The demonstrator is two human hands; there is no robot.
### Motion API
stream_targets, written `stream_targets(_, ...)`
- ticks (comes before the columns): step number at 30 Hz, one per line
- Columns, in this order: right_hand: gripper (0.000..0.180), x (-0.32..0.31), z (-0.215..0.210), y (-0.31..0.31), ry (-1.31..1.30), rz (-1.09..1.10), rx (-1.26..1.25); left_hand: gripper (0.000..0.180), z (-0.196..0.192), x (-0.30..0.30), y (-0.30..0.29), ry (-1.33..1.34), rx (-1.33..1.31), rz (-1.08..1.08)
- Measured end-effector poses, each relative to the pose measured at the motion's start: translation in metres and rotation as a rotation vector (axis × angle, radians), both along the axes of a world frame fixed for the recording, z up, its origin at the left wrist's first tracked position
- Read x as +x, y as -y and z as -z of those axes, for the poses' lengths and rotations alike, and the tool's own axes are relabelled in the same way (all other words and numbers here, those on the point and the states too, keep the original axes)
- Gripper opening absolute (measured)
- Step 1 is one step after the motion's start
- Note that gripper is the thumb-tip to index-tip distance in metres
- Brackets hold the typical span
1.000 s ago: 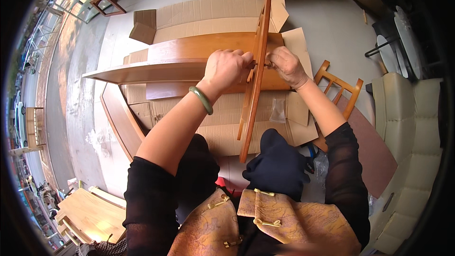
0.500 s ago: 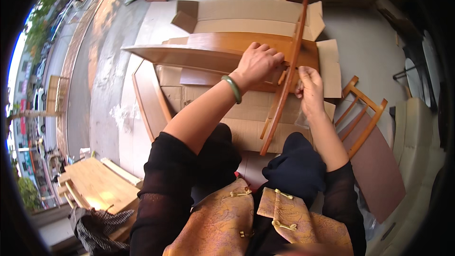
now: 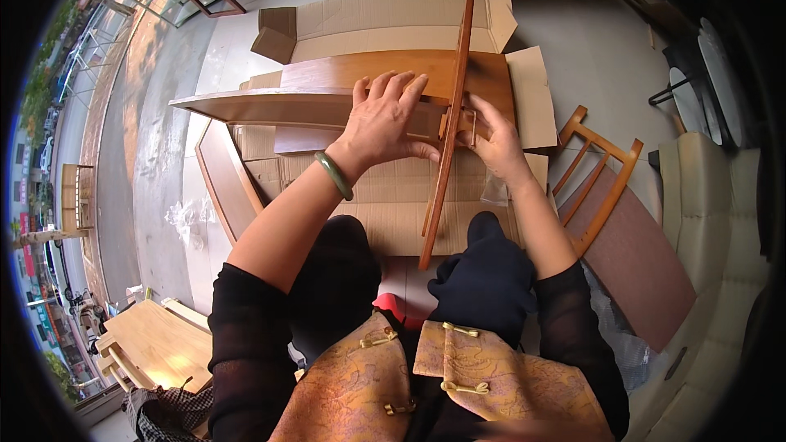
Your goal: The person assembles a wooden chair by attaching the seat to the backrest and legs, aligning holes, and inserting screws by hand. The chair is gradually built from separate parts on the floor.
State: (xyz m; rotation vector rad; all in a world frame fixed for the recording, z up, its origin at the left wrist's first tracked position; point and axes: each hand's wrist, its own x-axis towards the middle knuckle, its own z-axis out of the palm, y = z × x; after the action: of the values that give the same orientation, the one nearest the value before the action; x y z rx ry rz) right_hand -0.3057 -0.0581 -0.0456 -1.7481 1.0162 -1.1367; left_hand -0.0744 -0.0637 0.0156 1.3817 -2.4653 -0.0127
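Note:
A long orange-brown wooden panel (image 3: 327, 86) lies on its side across flattened cardboard (image 3: 393, 196) on the floor. A narrow wooden rail (image 3: 449, 123) stands against it and runs from the far box down to my knees. My left hand (image 3: 385, 119), with a green bangle on the wrist, lies flat on the panel, fingers spread, its thumb beside the rail. My right hand (image 3: 495, 139) is closed around a small bent metal key (image 3: 472, 124) where rail and panel meet.
A wooden chair-back frame (image 3: 602, 172) lies on a brown board (image 3: 647, 270) at the right, beside pale cushions (image 3: 712, 221). An open cardboard box (image 3: 393, 12) is behind the panel. Light wooden parts (image 3: 151, 344) lie at the lower left, and a curved board (image 3: 221, 180) left of the cardboard.
My left hand has come off the joint and now lies flat with its fingers spread on the panel. My right hand stays at the joint. The view has tilted slightly.

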Motion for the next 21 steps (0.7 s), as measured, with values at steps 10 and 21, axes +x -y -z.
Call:
stream_targets(10,0.045,0.012,0.003,0.012,0.064,0.074,-0.030,0.015,0.023,-0.002,0.017,-0.150,-0.041,-0.047)
stream_targets(21,0.024,0.001,-0.012,0.014,-0.255,0.179,-0.572,0.013,0.024,-0.001,0.019,-0.186,-0.070,-0.040)
